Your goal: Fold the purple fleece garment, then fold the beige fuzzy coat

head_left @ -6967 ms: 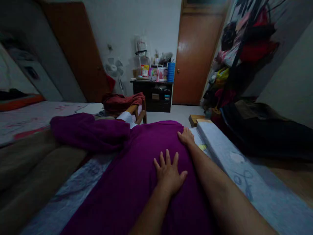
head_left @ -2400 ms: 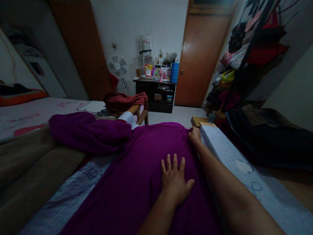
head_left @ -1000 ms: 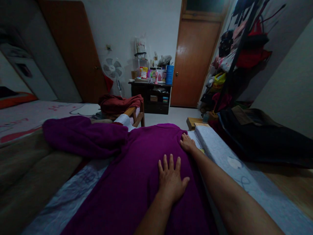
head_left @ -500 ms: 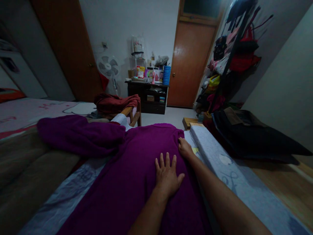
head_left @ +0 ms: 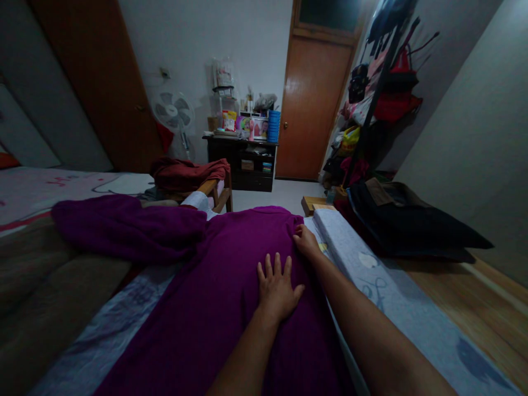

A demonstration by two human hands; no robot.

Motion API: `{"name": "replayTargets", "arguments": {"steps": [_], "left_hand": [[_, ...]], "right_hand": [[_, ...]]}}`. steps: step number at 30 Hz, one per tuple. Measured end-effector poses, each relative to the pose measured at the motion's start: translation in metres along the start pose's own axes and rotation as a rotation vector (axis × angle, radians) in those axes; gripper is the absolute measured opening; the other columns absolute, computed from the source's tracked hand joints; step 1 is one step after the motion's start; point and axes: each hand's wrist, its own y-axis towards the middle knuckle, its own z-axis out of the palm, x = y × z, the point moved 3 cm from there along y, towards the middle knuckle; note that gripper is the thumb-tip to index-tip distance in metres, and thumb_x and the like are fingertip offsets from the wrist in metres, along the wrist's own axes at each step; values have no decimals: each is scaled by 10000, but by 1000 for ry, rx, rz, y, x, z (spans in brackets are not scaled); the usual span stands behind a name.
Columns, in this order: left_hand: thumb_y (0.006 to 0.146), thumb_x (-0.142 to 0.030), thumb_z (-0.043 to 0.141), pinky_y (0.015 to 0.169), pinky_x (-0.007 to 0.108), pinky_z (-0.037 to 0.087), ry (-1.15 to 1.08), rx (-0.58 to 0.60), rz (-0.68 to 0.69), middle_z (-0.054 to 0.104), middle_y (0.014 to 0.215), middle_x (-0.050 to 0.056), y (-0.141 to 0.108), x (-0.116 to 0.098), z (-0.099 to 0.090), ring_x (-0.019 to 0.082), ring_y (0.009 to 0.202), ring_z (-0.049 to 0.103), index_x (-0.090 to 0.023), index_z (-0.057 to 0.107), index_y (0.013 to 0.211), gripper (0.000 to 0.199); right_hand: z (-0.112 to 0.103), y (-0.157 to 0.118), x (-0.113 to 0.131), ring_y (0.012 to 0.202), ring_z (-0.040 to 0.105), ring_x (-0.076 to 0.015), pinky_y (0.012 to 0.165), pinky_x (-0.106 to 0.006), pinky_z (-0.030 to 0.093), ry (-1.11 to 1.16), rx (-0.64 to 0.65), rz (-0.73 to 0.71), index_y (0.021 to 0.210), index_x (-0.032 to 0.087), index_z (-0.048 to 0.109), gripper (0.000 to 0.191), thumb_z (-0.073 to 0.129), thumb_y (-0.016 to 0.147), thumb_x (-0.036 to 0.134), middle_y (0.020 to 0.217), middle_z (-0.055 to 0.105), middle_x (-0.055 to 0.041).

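Observation:
A purple long-sleeved top (head_left: pixel 198 308) lies spread over the bed, its neckline at the far end. One sleeve (head_left: pixel 132 228) stretches out to the left; the other is not visible. My left hand (head_left: pixel 277 291) rests flat on the body of the top, fingers spread. At the top's right shoulder, my right hand (head_left: pixel 306 242) has its fingers curled on the fabric edge. The fingertips are partly hidden.
A brown blanket (head_left: pixel 49 275) is heaped on the left. Along the right runs a pale blue patterned cushion or mattress edge (head_left: pixel 371 275), with folded dark clothes (head_left: pixel 412 220) beyond. Reddish cloth (head_left: pixel 190 175) hangs on a wooden frame ahead.
The view has turned slightly to the right. My right hand's fingers look more curled at the shoulder edge, while my left hand stays flat in the same place on the top.

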Motion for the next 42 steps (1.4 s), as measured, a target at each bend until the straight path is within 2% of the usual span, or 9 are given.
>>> {"name": "replayTargets", "arguments": {"steps": [4,8,13,17,22,26,29,35,42], "left_hand": [[821,-675,422,1139,604,53,-13,10,-3,214,1586,105,0,1,1,381,1456,80,-287,277,1500,796],[824,-672,415,1140,608,49,-23,-1,-3,208,1589,95,1,2,3,380,1457,71,-299,254,1506,794],[825,-670,416,1140,608,59,-23,-17,7,202,1591,93,2,2,6,383,1456,74,-298,250,1508,795],[822,-675,417,1134,616,55,-20,-27,6,214,1587,105,2,2,7,388,1454,80,-293,276,1499,791],[829,-660,410,1136,611,57,10,-2,2,196,1592,105,3,1,7,385,1455,72,-251,265,1506,804],[832,-651,382,1151,585,52,9,9,-20,198,1586,128,4,1,9,364,1460,52,-122,217,1516,881],[818,-668,383,1154,564,82,4,14,-39,161,1588,161,5,2,10,351,1463,60,-95,230,1509,910],[755,-722,457,1150,519,136,4,16,-119,181,1573,209,5,4,7,369,1455,108,-133,309,1487,951],[745,-737,456,1105,650,54,22,3,-153,183,1580,178,2,3,5,431,1439,100,-210,302,1495,930]], "right_hand": [[6,25,3,930,637,-159,836,-251,459,43,3,-42,1096,228,605,351,567,759,137,1038,695,-11],[10,37,-1,980,616,-161,881,-270,449,41,-51,-5,1038,221,640,337,446,791,97,1037,687,-18],[22,28,-6,1044,590,-208,941,-309,422,-5,-82,58,1051,202,655,321,437,827,126,1070,659,-82],[21,20,-5,1110,554,-224,995,-316,389,-34,-68,38,1124,191,634,337,496,818,159,1122,627,-102],[12,6,4,1281,436,-192,1058,-299,347,-39,-42,-62,1273,194,542,438,459,844,158,1368,508,-90],[19,-3,15,1406,279,-190,1134,-407,241,-91,76,-181,1376,190,448,470,396,909,189,1521,354,-80],[26,-3,17,1442,198,-224,1140,-501,177,-169,184,-157,1424,200,394,482,372,955,310,1567,263,-83],[31,-2,19,1459,128,-247,1147,-498,139,-281,229,-120,1482,181,309,591,319,957,452,1589,195,-78],[31,-4,20,1459,119,-240,1143,-466,148,-319,235,-103,1494,196,289,606,303,953,469,1596,170,-65]]}}
